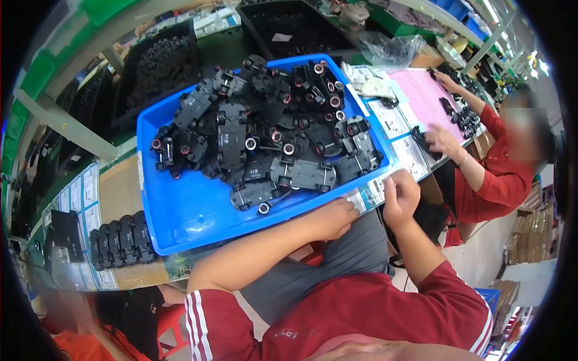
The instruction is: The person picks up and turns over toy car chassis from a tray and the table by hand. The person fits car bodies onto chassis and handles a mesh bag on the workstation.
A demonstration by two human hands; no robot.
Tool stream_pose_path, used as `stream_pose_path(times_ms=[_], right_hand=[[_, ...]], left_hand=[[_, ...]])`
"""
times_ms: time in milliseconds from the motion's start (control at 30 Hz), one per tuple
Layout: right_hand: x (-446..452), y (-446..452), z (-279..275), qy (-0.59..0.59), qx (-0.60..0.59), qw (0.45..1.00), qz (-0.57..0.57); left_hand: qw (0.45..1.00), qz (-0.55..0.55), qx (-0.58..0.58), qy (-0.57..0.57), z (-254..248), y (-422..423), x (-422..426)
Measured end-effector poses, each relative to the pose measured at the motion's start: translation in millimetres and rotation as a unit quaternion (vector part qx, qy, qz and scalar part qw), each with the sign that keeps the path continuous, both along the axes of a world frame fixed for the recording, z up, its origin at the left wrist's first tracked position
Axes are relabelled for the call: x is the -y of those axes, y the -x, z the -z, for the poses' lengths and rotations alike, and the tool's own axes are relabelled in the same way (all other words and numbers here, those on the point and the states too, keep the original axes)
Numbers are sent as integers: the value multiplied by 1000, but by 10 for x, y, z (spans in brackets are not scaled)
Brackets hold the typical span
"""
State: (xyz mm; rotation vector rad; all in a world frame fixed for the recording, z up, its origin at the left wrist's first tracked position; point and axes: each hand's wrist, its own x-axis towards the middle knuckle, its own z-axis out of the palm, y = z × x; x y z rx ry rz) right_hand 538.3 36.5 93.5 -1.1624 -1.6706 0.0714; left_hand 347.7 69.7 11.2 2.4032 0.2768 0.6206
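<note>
A blue plastic bin stands on the bench in front of me, heaped with black toy car chassis, some with wheels on their axles. My left hand rests by the bin's near right edge, above my lap. Its fingers are curled in and nothing shows in them. To its right, my right hand is raised near the bench edge, loosely fisted with the thumb up. No object is visible in that hand either. Neither hand touches the chassis.
A row of several chassis lies left of the bin. Black trays of parts stand behind. On the right, a co-worker in a red shirt handles black parts over a pink mat. Printed sheets lie between us.
</note>
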Motion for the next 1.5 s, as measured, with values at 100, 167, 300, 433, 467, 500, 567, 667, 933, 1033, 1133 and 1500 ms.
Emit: stream_pose_path(times_ms=[100, 167, 300, 433, 467, 500, 567, 667, 933, 1033, 1133, 1500], right_hand=[[-354, 76, -382, 122, 72, 990, -1], [-640, 76, -500, 225, 106, 969, 1], [-1094, 11, -483, 183, 252, 950, 30], [-1210, -58, -526, 253, 207, 944, -34], [-1192, -50, -518, 259, 217, 941, -31], [-1175, -43, -496, 268, 227, 936, -30], [-1173, -43, -482, 263, 231, 936, -34], [-1132, 47, -602, 267, 235, 933, 48], [-718, -430, -779, 199, -6, 979, 40], [-601, -887, -426, 153, -213, 964, 38], [-485, -1281, 147, 127, -161, 970, 133], [64, -1383, 108, 291, 191, 923, 162]], left_hand=[[1000, -9, -1, 10, -69, 17, 15], [1000, -8, 1, 7, -47, 7, -1], [999, -10, 44, -11, -12, 19, -8], [999, -10, 31, -14, -5, 9, -25], [999, -11, 30, -12, -23, 16, -28], [999, -13, 30, -7, -27, 23, -9], [999, -13, 32, -6, -27, 29, 2], [1000, -11, 26, -6, -64, 29, -9], [1000, -10, 25, 8, -35, 39, 2], [1000, -4, 30, -2, -11, 35, -15], [999, -8, 32, -2, -52, 47, -6], [1000, -20, -7, -10, -187, 40, -3]])
